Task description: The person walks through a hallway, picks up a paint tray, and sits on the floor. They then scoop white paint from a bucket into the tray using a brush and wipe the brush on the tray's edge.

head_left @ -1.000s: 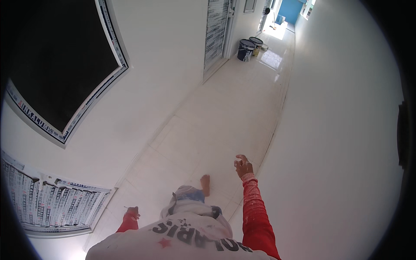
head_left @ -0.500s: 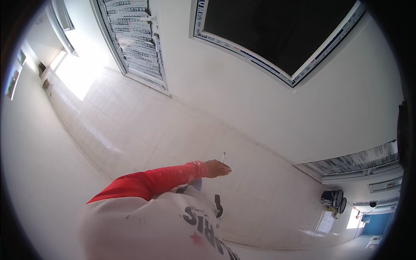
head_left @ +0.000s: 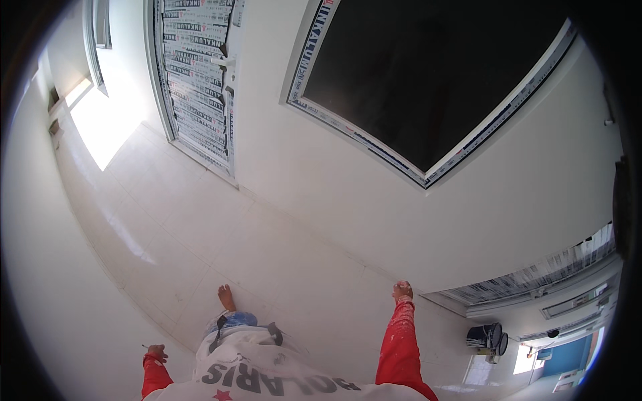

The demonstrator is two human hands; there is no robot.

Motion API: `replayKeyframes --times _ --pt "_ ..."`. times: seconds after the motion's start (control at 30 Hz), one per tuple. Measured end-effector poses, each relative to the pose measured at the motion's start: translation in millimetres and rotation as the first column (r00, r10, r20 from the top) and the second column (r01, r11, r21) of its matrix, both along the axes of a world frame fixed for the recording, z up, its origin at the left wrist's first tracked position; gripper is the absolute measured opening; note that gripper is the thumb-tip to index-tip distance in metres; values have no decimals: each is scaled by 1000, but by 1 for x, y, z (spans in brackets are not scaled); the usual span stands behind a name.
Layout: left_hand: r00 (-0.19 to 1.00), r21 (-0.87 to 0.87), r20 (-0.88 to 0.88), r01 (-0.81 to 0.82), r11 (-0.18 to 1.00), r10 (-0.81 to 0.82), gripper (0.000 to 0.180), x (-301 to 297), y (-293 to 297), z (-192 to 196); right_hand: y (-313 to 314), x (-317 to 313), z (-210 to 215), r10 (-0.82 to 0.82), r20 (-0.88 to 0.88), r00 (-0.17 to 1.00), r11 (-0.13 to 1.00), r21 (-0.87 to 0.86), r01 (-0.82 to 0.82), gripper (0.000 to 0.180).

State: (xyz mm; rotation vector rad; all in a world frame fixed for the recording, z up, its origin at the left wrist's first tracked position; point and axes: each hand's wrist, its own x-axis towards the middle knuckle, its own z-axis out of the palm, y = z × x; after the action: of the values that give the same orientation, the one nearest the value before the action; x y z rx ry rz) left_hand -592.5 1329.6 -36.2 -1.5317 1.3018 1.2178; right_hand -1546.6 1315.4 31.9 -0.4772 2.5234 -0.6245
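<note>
- Cigarette (head_left: 145,346): held between the fingers of your left hand (head_left: 158,353), on the side of the white wall (head_left: 60,287).
- Your right hand (head_left: 402,291): well apart from the left, fingers curled; I cannot tell whether they enclose anything.
- Beyond: film-covered door (head_left: 194,73), dark windowpane (head_left: 435,73), buckets (head_left: 480,336).

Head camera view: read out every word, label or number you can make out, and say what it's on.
I won't copy wording; print stands here:
White shirt: large dark letters, upside down, near a red star.
Door at left: repeated dark print on film, larger lettering legible, smallest too small.
Window frame: dark print on strips, partly legible.
Door at right: too small.
Buckets: none readable.
Thin stick in left hand: none readable.
</note>
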Motion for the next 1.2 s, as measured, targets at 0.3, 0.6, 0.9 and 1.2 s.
replayKeyframes --times 0.3,0.6,0.9,1.2 --pt "330 78 -32 -940 332 943 40 -23 -61 -60 -328 435 -35 882 457 116 6 234 -972 50" --pt "341 -283 -685 -939 196 643 41 -16 -322 -38 -667 597 133 995 11 -95 -95 -1 -995 48" --pt "561 -251 -185 -821 514 807 35 35 -399 -1 -961 581 247 500 -833 239 397 -25 -917 43" --pt "893 -426 -157 -446 787 421 30 81 -515 -58 -1035 584 207 882 -442 161 376 456 -807 26"
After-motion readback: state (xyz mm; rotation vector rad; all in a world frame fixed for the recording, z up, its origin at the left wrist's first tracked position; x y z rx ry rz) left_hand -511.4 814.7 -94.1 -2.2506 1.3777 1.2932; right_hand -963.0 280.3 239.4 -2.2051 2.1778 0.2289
